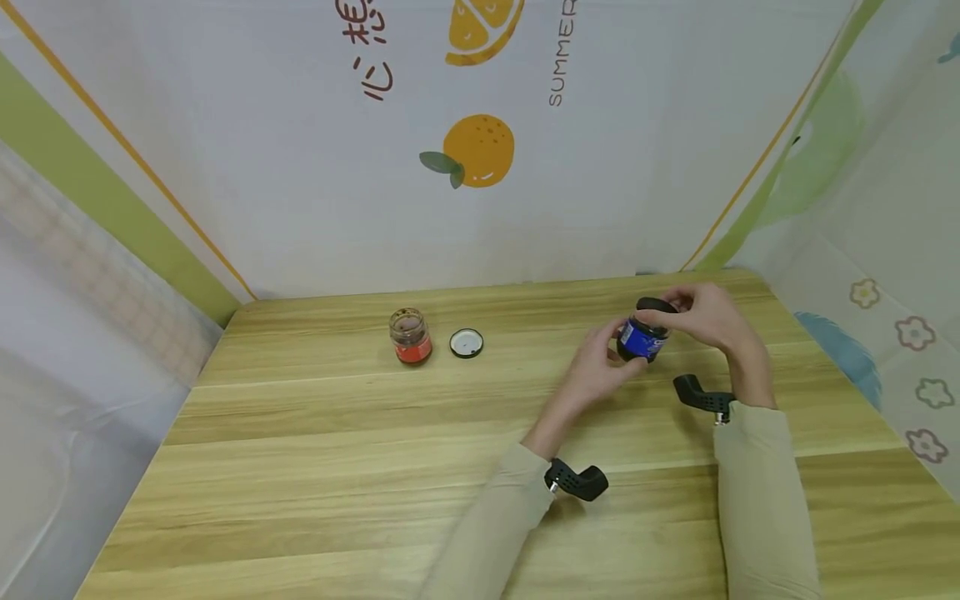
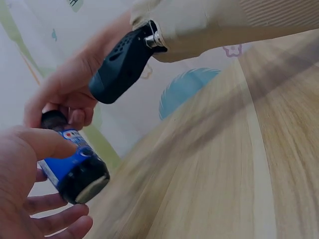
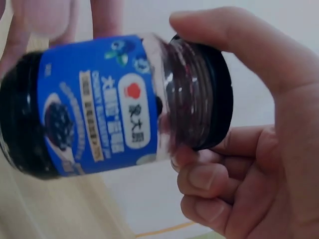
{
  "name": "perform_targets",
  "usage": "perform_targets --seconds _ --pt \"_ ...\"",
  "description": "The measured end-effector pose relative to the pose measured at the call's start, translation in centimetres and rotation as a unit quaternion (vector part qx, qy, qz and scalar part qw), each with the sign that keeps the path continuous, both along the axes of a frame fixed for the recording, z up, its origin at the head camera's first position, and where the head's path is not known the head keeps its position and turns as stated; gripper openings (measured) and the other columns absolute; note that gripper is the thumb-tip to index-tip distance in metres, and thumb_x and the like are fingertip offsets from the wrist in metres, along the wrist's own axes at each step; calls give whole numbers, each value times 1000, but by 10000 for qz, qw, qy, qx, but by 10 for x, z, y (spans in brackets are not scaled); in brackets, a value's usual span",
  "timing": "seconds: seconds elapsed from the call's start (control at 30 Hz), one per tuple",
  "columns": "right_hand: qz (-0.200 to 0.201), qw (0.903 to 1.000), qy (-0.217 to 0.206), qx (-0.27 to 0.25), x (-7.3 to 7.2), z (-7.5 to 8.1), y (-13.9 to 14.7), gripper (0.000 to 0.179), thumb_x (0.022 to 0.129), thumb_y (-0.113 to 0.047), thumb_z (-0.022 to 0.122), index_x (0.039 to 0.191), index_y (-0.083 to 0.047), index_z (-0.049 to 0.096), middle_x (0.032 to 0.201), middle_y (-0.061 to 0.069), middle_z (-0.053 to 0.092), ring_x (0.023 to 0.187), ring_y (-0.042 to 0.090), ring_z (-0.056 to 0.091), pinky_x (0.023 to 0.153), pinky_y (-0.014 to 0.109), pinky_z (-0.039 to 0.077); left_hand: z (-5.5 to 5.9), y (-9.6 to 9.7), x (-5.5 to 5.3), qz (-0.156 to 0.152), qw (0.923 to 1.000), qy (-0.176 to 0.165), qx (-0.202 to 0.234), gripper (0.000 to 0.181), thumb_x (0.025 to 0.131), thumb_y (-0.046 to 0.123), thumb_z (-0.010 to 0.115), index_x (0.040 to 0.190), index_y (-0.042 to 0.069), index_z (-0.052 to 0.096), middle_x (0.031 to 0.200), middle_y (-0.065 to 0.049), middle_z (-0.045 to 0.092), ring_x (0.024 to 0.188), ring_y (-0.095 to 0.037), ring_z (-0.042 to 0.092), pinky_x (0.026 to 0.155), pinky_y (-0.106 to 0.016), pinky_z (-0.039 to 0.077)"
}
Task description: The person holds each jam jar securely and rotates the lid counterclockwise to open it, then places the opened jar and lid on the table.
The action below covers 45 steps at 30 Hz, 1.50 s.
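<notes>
A blueberry jam jar (image 1: 641, 340) with a blue label is held up, tilted, toward the table's far right. My left hand (image 1: 595, 367) grips its lower body; in the left wrist view the thumb (image 2: 55, 143) lies across the label. My right hand (image 1: 712, 317) grips the black lid (image 3: 222, 99) at the top, thumb on one side and curled fingers on the other. In the right wrist view the glass threads show beneath the lid's edge. Dark jam (image 3: 20, 114) fills the jar's bottom end.
To the left stands an uncovered glass jar (image 1: 410, 337) with a red label and dark residue inside. Beside it a lid (image 1: 467, 342) lies with its white inside up. Printed curtains (image 1: 480, 233) border the wooden table (image 1: 360, 467). Black wrist mounts (image 1: 577, 481) sit on both sleeves.
</notes>
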State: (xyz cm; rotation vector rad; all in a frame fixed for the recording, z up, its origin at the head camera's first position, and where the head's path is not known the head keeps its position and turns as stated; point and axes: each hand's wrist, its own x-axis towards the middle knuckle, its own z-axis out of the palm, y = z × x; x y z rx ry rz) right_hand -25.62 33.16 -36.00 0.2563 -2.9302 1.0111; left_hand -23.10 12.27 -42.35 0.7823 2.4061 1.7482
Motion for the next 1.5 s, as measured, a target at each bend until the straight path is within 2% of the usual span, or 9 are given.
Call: perform_targets --seconds 0.23,0.43,0.6,0.8,0.97,1.33,1.5 --pt "249 9993 82 -262 5 13 -13 53 87 -45 77 112 2 70 88 10 68 79 23 60 69 29 46 3 -5 1 21 9992 229 330 60 92 17 75 146 8 49 129 -12 59 102 -8 55 82 -18 49" --pt "388 9974 295 -537 9 19 -20 46 87 -36 79 109 3 70 84 11 67 75 26 61 65 26 47 6 -7 4 97 9984 255 499 57 93 22 76 144 12 51 128 -8 60 106 -7 57 86 -18 49" --pt "415 9967 398 -573 12 21 -24 46 87 -34 79 111 4 70 84 11 68 73 23 61 64 25 47 8 -7 7 294 9983 315 389 56 93 25 76 143 14 53 126 -8 62 106 -7 57 85 -18 48" --pt "385 9961 578 -552 15 26 -29 45 87 -35 79 110 3 71 83 10 66 69 20 57 60 26 45 14 -9 11 557 9975 220 372 60 90 30 78 143 17 54 127 -4 61 106 -7 56 82 -19 49" --pt "288 9955 738 -522 17 31 -36 43 86 -34 81 107 2 72 76 8 64 65 20 54 57 26 42 19 -11 15 786 9959 266 369 60 87 30 80 141 18 55 126 -2 62 110 -8 55 87 -21 48" --pt "259 9938 995 -432 23 39 -54 42 85 -35 81 105 2 73 77 9 64 65 21 56 56 27 43 26 -19 18 967 9934 49 618 62 84 34 83 139 20 57 122 1 62 104 -6 57 81 -22 50" --pt "359 9920 1124 -443 25 41 -63 40 84 -36 82 100 0 73 74 9 63 64 22 55 55 27 43 27 -26 19 1045 9921 74 688 62 83 36 85 137 22 58 121 4 63 104 -6 57 81 -23 52"
